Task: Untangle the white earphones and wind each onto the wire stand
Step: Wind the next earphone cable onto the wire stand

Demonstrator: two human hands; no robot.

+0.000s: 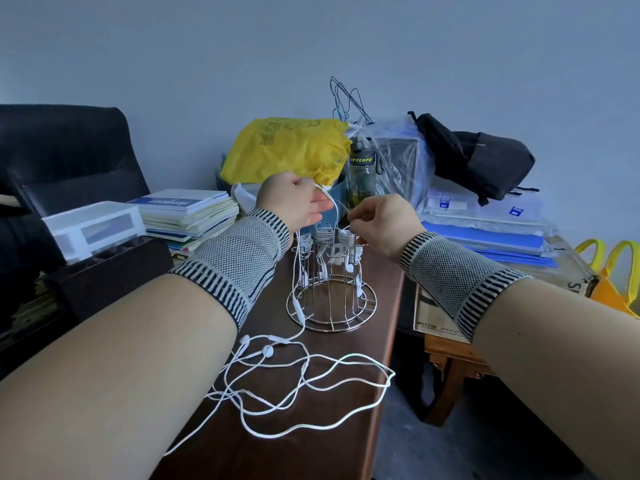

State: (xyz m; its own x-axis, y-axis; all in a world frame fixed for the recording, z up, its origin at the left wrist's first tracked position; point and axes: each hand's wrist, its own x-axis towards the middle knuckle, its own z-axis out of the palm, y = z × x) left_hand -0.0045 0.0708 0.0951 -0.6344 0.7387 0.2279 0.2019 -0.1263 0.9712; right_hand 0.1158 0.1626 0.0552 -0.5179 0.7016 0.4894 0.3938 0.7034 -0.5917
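Note:
A silver wire stand (331, 296) rises from a round base on the dark wooden table (277, 441). Several of its prongs carry wound white earphones. My left hand (294, 200) is raised above the stand and pinches a white earphone cable (335, 211) that arcs over to my right hand (382, 225). My right hand pinches that cable at the top of a prong on the stand's right side. From my left hand the cable hangs down past the stand to a loose tangle of white earphones (298, 379) lying on the table in front.
Behind the stand are a yellow plastic bag (284, 150), a dark water bottle (362, 176) and a clear bag. Stacked books (190, 216) and a white box lie to the left, a black backpack (478, 157) and blue folders to the right. The table's right edge drops to the floor.

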